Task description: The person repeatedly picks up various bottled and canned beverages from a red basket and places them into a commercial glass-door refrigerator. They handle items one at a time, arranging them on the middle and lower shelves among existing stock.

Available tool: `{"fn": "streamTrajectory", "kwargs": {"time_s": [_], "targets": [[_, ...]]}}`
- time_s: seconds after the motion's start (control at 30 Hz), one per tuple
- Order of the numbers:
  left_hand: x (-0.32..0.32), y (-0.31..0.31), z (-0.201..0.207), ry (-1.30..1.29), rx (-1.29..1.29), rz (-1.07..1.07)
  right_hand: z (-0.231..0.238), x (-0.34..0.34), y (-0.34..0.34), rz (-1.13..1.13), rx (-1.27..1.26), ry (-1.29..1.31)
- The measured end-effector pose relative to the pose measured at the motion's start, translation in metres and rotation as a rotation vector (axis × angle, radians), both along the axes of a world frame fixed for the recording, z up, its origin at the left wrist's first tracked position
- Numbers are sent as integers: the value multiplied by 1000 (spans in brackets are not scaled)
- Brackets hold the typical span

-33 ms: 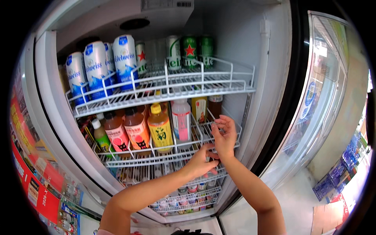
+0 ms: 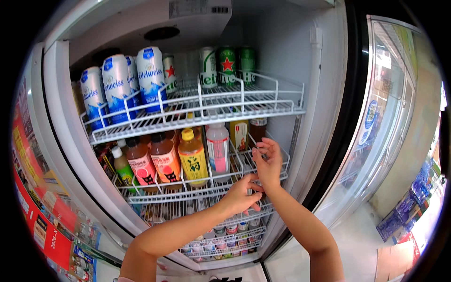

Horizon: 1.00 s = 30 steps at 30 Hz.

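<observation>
My left hand [image 2: 242, 194] is at the front right corner of the second wire shelf [image 2: 216, 190], fingers loosely bent and apart. Just above and right of it, near the same corner, my right hand [image 2: 268, 163] is raised with its fingers half curled and a gap to the thumb. No object shows in either hand; whether the fingertips touch the wire is unclear. Left of the hands stand a clear bottle with a pink-and-white label [image 2: 218, 149], a yellow-capped bottle [image 2: 193, 160] and an orange-labelled bottle [image 2: 164, 160]. Behind them is a yellow carton [image 2: 239, 134].
The top wire shelf [image 2: 197, 121] overhangs the bottles, carrying blue-and-white cans [image 2: 151, 80] and green cans [image 2: 227, 66]. Lower shelves hold several small cups [image 2: 231, 230]. The fridge's right wall [image 2: 324, 94] is close to my right hand; a glass door [image 2: 376, 117] stands further right.
The shelves and drinks sit slightly lower in the view. Both hands keep nearly the same pose and place.
</observation>
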<state>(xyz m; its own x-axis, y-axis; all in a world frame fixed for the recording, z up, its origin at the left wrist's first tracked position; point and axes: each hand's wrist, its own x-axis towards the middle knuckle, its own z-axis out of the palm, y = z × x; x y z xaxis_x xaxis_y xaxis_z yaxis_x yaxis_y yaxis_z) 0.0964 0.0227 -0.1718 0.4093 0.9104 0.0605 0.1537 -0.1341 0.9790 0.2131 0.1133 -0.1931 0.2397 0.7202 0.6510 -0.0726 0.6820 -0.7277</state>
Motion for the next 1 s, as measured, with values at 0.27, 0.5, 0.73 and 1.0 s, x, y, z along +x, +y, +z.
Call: {"fn": "streamTrajectory", "kwargs": {"time_s": [0.27, 0.5, 0.73, 1.0], "targets": [[16, 110, -1, -56, 648, 505, 37, -4, 62, 304, -230, 204], [25, 146, -24, -163, 722, 615, 24, -8, 103, 212, -154, 46], [28, 123, -7, 60, 659, 665, 29, -28, 138, -205, -56, -349], [33, 120, -6, 152, 672, 707, 36, -23, 140, -302, -195, -613]]}}
